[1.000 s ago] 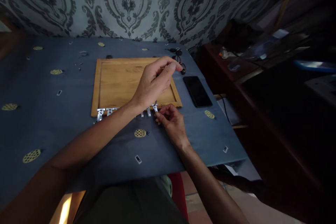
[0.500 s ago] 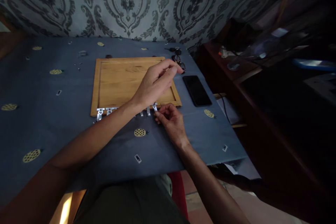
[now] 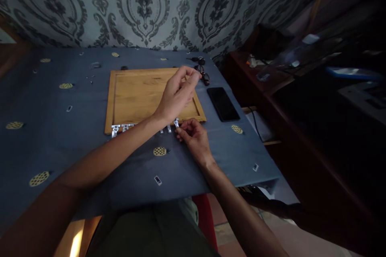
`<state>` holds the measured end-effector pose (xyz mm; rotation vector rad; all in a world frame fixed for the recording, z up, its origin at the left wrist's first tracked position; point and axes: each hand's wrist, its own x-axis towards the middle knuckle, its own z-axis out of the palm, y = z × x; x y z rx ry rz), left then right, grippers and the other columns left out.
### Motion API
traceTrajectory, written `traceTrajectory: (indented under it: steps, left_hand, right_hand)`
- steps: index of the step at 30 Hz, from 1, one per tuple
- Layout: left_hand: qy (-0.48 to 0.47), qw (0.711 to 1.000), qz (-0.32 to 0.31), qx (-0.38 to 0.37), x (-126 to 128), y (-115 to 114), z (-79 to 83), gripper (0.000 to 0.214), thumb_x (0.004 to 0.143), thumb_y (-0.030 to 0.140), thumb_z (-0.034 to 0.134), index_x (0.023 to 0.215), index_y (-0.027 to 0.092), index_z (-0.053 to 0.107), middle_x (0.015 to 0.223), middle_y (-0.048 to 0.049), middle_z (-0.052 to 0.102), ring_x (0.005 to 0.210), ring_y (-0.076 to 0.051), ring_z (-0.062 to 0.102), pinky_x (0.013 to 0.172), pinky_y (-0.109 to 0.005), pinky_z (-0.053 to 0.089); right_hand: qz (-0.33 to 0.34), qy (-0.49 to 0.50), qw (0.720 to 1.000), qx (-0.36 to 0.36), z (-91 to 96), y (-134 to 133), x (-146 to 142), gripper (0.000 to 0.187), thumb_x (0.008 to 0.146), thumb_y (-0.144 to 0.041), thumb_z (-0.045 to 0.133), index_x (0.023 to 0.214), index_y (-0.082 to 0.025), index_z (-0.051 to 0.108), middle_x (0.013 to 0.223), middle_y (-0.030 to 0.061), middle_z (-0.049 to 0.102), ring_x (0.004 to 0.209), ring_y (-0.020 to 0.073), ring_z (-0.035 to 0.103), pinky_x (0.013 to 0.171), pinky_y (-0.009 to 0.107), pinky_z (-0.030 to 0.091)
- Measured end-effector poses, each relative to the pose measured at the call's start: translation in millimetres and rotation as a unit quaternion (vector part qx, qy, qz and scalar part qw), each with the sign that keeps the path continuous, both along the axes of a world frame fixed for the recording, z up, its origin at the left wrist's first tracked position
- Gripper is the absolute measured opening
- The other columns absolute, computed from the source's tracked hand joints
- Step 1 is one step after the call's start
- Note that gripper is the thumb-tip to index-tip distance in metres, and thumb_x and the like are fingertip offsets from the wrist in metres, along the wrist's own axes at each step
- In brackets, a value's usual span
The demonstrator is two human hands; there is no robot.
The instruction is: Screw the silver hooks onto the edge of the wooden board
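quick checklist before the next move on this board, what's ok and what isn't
1. Wooden board lying flat on the blue cloth: ok.
2. Right hand at the rightmost metal fitting: ok, fingertips at its near end; how firmly it is held, cannot tell.
3. Left hand holding something: cannot tell, the fingers are bent together above the board and hide what may be between them.
4. Whole row of fittings in sight: not ok, the left forearm covers the middle.
5. Phone off the board: ok, lying apart to its right.
6. Small loose bits off the board: ok, beyond its left edge.
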<state>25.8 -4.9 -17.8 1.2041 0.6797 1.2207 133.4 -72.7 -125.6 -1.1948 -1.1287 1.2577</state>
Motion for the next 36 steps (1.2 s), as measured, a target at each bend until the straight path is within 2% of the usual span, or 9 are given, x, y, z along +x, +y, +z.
traceTrajectory:
  steps: [6,11,13,17,21,25,28,33,36]
  left_hand:
    - [0.018,0.993,-0.115,-0.014,-6.2,14.9,3.9,0.030,0.108,0.032,0.041,0.084,0.018,0.052,0.041,0.0134,0.024,0.032,-0.003,0.017,0.035,-0.015,0.013]
    - [0.049,0.977,-0.204,-0.034,-12.2,26.6,8.1,0.024,0.104,0.013,0.036,0.089,0.017,0.054,0.043,0.0126,0.029,0.031,-0.003,0.020,0.036,-0.014,0.013]
    - [0.063,0.981,-0.182,-0.028,-12.4,26.3,8.9,0.025,0.105,0.014,0.037,0.088,0.016,0.053,0.045,0.0117,0.033,0.033,-0.003,0.027,0.037,-0.013,0.020]
    - [0.076,0.996,-0.042,0.014,-8.5,18.9,7.2,0.026,0.105,0.022,0.051,0.079,0.017,0.047,0.054,0.0099,0.040,0.044,-0.002,0.041,0.046,-0.011,0.034]
    - [0.022,1.000,0.018,0.009,-1.2,10.8,2.6,0.025,0.106,0.022,0.047,0.081,0.019,0.045,0.053,0.0116,0.026,0.041,-0.001,0.027,0.041,-0.012,0.021]
    - [0.010,1.000,0.001,0.023,3.6,9.5,-0.4,0.033,0.106,0.039,0.049,0.080,0.019,0.048,0.051,0.0104,0.025,0.039,-0.001,0.022,0.039,-0.015,0.017]
    - [0.022,0.998,-0.049,0.040,2.3,12.5,0.3,0.038,0.104,0.049,0.050,0.080,0.019,0.051,0.049,0.0102,0.025,0.037,-0.002,0.024,0.038,-0.016,0.018]
    - [0.060,0.983,-0.168,0.036,-4.1,20.1,3.0,0.036,0.109,0.037,0.038,0.083,0.018,0.053,0.045,0.0111,0.025,0.034,-0.004,0.021,0.037,-0.016,0.017]
    - [0.059,0.979,-0.192,0.039,-6.4,22.8,1.9,0.032,0.109,0.032,0.040,0.084,0.018,0.054,0.045,0.0114,0.027,0.035,-0.004,0.020,0.038,-0.016,0.017]
  right_hand:
    - [-0.004,0.004,1.000,0.006,-0.1,0.6,-1.4,0.044,0.068,-0.051,0.087,0.077,-0.023,0.054,0.063,-0.0049,0.061,0.053,0.0118,0.058,0.051,0.025,0.048]
    - [-0.007,0.001,1.000,0.011,-0.8,0.8,-1.3,0.044,0.067,-0.051,0.087,0.077,-0.023,0.054,0.063,-0.0051,0.061,0.053,0.0118,0.058,0.051,0.025,0.049]
    - [-0.007,0.001,1.000,0.011,-0.9,0.8,-1.2,0.044,0.067,-0.051,0.087,0.077,-0.023,0.054,0.064,-0.0050,0.061,0.053,0.0117,0.058,0.051,0.025,0.048]
    - [-0.003,0.007,1.000,0.013,-1.2,1.0,-1.1,0.044,0.067,-0.050,0.086,0.077,-0.023,0.053,0.064,-0.0048,0.060,0.053,0.0117,0.057,0.051,0.025,0.047]
    - [-0.002,0.008,1.000,0.014,-1.3,1.0,-0.8,0.043,0.068,-0.050,0.087,0.077,-0.023,0.054,0.063,-0.0051,0.059,0.053,0.0114,0.056,0.050,0.025,0.046]
    - [0.000,0.003,1.000,0.009,-0.1,0.9,-0.9,0.044,0.067,-0.051,0.087,0.077,-0.023,0.055,0.063,-0.0051,0.060,0.053,0.0117,0.057,0.051,0.025,0.047]
    - [-0.005,0.006,1.000,0.004,1.2,1.1,-1.5,0.045,0.065,-0.052,0.088,0.076,-0.023,0.055,0.062,-0.0055,0.060,0.053,0.0116,0.057,0.050,0.025,0.047]
    - [-0.004,0.007,1.000,0.003,2.2,1.0,-1.4,0.045,0.065,-0.052,0.088,0.075,-0.023,0.055,0.063,-0.0051,0.062,0.053,0.0116,0.058,0.051,0.025,0.049]
    - [-0.010,0.007,1.000,0.006,2.0,1.0,-1.4,0.046,0.064,-0.053,0.089,0.075,-0.023,0.055,0.063,-0.0054,0.062,0.053,0.0113,0.058,0.051,0.025,0.049]
